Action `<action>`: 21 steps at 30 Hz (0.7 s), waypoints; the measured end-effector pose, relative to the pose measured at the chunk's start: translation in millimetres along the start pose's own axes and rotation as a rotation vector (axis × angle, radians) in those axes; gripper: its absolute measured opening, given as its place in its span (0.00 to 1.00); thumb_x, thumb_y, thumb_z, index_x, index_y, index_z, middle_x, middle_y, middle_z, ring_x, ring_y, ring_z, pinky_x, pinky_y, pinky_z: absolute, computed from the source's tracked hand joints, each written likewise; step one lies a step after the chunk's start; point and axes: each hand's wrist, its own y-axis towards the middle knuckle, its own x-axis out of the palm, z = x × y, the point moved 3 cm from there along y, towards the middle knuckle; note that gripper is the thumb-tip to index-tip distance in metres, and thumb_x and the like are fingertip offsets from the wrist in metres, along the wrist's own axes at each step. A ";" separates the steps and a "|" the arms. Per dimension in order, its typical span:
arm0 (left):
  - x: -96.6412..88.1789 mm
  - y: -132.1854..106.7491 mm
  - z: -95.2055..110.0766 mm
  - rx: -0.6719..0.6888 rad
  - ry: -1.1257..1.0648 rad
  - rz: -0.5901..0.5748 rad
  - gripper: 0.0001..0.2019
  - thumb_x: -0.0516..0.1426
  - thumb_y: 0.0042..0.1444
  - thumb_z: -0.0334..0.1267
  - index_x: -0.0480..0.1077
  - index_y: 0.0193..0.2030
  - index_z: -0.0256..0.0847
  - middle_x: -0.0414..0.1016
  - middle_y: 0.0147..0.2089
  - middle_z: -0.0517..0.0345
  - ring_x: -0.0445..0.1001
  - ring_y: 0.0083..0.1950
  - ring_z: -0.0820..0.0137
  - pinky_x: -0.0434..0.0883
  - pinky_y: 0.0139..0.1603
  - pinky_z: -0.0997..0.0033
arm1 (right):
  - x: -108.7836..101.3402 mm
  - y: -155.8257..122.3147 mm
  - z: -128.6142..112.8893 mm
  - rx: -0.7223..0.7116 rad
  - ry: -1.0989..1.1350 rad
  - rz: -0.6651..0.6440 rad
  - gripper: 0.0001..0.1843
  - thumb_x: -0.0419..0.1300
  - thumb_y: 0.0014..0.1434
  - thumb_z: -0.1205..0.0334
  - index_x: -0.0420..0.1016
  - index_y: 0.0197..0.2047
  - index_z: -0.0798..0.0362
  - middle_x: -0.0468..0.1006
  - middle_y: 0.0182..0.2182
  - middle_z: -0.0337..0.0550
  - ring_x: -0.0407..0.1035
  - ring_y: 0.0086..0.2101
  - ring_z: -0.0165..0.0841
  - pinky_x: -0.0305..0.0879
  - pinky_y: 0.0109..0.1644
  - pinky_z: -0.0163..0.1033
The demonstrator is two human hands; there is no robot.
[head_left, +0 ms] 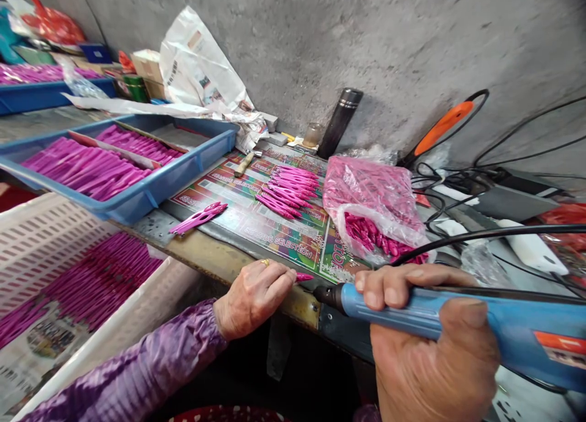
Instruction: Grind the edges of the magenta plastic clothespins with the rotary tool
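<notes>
"Grey concrete wall [412, 55] behind the tabletop [220, 257], but what were the hands doing at its front edge?"
"Left hand [254, 300] pinched a small magenta plastic piece [304, 277] narrowly; right hand [425, 336] wrapped a blue rotary tool [394, 312]."
"Touching?"
"Its black tip [323, 295] sat just beside the piece, though I couldn't quite tell."
"Around them?"
"Magenta pieces [288, 190] lay on a printed mat [293, 251], in a blue tray [196, 165] and a plastic bag [370, 196]."

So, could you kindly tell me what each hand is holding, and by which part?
The right hand grips a blue rotary tool around its barrel. The left hand pinches a small magenta plastic piece by its near end.
</notes>
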 end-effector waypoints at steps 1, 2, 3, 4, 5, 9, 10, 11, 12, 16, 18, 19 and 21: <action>0.1 0.0 0.3 -0.008 -0.015 0.008 0.08 0.50 0.76 0.29 0.69 0.49 0.37 0.81 0.36 0.55 0.78 0.33 0.70 0.71 0.34 0.70 | 0.4 -0.1 -0.1 0.001 -0.001 -0.002 0.15 0.67 0.62 0.46 0.75 0.36 0.49 0.70 0.24 0.33 0.66 0.27 0.29 0.71 0.39 0.41; 0.2 0.0 0.6 -0.017 -0.025 0.016 0.07 0.50 0.76 0.29 0.69 0.47 0.38 0.80 0.36 0.55 0.78 0.33 0.70 0.71 0.34 0.70 | 0.8 -0.2 -0.2 0.004 -0.003 -0.001 0.15 0.67 0.62 0.46 0.75 0.36 0.49 0.69 0.24 0.33 0.66 0.27 0.29 0.71 0.39 0.40; 0.4 0.1 0.9 -0.024 -0.032 0.023 0.06 0.51 0.75 0.30 0.69 0.47 0.39 0.80 0.36 0.56 0.77 0.33 0.70 0.71 0.35 0.70 | 0.9 -0.4 -0.3 0.005 -0.005 0.000 0.15 0.67 0.62 0.46 0.75 0.36 0.49 0.69 0.24 0.33 0.66 0.27 0.29 0.71 0.39 0.40; 0.7 0.3 1.1 -0.033 -0.031 0.029 0.06 0.52 0.75 0.30 0.68 0.46 0.39 0.80 0.36 0.56 0.77 0.33 0.70 0.71 0.35 0.70 | 0.8 -0.7 -0.3 0.006 -0.007 0.003 0.15 0.67 0.62 0.45 0.75 0.36 0.49 0.69 0.24 0.33 0.66 0.27 0.29 0.71 0.39 0.41; 1.0 0.4 1.2 -0.040 -0.024 0.031 0.05 0.52 0.75 0.30 0.68 0.46 0.39 0.80 0.36 0.57 0.76 0.33 0.70 0.71 0.35 0.70 | 0.5 -1.1 -0.2 0.004 -0.006 0.005 0.16 0.67 0.62 0.45 0.75 0.36 0.49 0.69 0.24 0.33 0.66 0.27 0.29 0.71 0.39 0.41; 2.1 0.8 0.8 -0.033 0.025 0.028 0.06 0.52 0.75 0.31 0.68 0.54 0.37 0.78 0.34 0.57 0.74 0.30 0.70 0.71 0.32 0.69 | -1.3 -1.9 0.8 0.004 0.003 0.003 0.15 0.67 0.62 0.46 0.75 0.36 0.49 0.69 0.24 0.33 0.65 0.27 0.29 0.71 0.39 0.40; 2.4 0.7 0.6 -0.023 0.030 0.021 0.07 0.52 0.75 0.31 0.68 0.56 0.36 0.79 0.34 0.57 0.75 0.31 0.70 0.71 0.32 0.69 | -1.5 -1.9 1.1 0.006 0.004 0.003 0.15 0.67 0.62 0.46 0.75 0.36 0.49 0.69 0.24 0.33 0.65 0.27 0.29 0.71 0.39 0.40; 2.8 0.6 0.2 -0.015 0.030 0.010 0.08 0.52 0.75 0.31 0.68 0.57 0.36 0.79 0.35 0.56 0.75 0.31 0.70 0.71 0.33 0.69 | -1.6 -1.8 1.1 0.008 0.006 0.003 0.15 0.67 0.62 0.46 0.75 0.36 0.49 0.69 0.24 0.33 0.65 0.27 0.29 0.71 0.39 0.40; 3.1 0.5 -0.3 -0.013 0.028 -0.003 0.09 0.51 0.75 0.31 0.68 0.57 0.36 0.79 0.36 0.56 0.75 0.32 0.70 0.71 0.33 0.69 | -1.6 -1.6 0.9 0.007 0.007 0.005 0.15 0.67 0.62 0.46 0.75 0.36 0.49 0.69 0.23 0.33 0.65 0.27 0.28 0.71 0.39 0.40; 3.6 1.6 -2.0 -0.033 0.034 -0.042 0.09 0.49 0.76 0.31 0.71 0.50 0.38 0.79 0.36 0.56 0.73 0.32 0.71 0.70 0.33 0.70 | -1.6 -1.7 -0.8 0.003 0.000 0.011 0.15 0.67 0.62 0.46 0.75 0.36 0.49 0.69 0.23 0.33 0.65 0.27 0.29 0.71 0.39 0.41; 4.1 2.9 -2.4 -0.043 0.041 -0.051 0.11 0.49 0.76 0.31 0.72 0.47 0.38 0.78 0.36 0.56 0.73 0.32 0.71 0.70 0.33 0.70 | -1.9 -2.2 -1.7 -0.002 -0.006 0.013 0.16 0.67 0.62 0.46 0.74 0.36 0.49 0.69 0.23 0.33 0.65 0.27 0.29 0.70 0.39 0.41; 4.5 3.6 -2.5 -0.048 0.043 -0.050 0.11 0.49 0.76 0.31 0.72 0.46 0.38 0.78 0.35 0.55 0.73 0.32 0.71 0.70 0.33 0.71 | -1.9 -2.4 -2.2 -0.004 -0.007 0.012 0.16 0.67 0.62 0.46 0.74 0.36 0.49 0.69 0.23 0.33 0.65 0.27 0.29 0.70 0.39 0.41; 5.3 4.6 -2.5 -0.059 0.039 -0.042 0.12 0.49 0.76 0.32 0.73 0.44 0.38 0.78 0.35 0.55 0.74 0.32 0.70 0.70 0.33 0.70 | -1.5 -2.7 -3.1 -0.006 -0.009 0.011 0.17 0.67 0.61 0.45 0.73 0.35 0.49 0.69 0.23 0.33 0.65 0.26 0.29 0.70 0.38 0.40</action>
